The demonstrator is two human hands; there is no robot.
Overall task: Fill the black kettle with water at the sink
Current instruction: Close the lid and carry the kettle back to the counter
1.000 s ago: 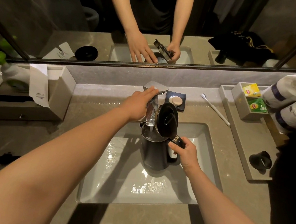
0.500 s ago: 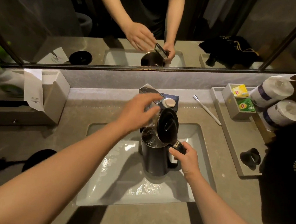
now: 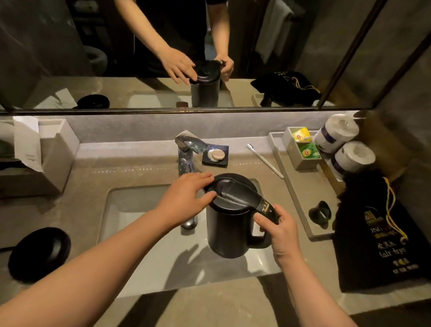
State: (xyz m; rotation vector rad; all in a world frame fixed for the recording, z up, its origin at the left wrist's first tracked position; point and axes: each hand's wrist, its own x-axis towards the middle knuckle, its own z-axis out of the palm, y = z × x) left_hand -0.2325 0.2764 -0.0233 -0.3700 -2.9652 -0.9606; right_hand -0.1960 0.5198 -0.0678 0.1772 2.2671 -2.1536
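Observation:
The black kettle [image 3: 228,228] hangs upright over the white sink [image 3: 130,207], right of the chrome tap [image 3: 187,157]. Its lid is down. My right hand [image 3: 280,231] grips the kettle's handle on its right side. My left hand [image 3: 185,197] lies with flat, spread fingers on the lid's left edge. No water runs from the tap. The inside of the kettle is hidden by the lid.
The kettle's black base [image 3: 40,252] with its cord sits on the counter at the left. A soap dish [image 3: 216,155] and a toothbrush [image 3: 264,160] lie behind the sink. A tray [image 3: 301,196] with tea bags, paper rolls [image 3: 344,145] and a black bag [image 3: 381,242] fill the right.
My left hand left the tap lever and came onto the kettle's lid, which went from raised to down. The water stopped. The kettle rose and shifted right, away from the spout.

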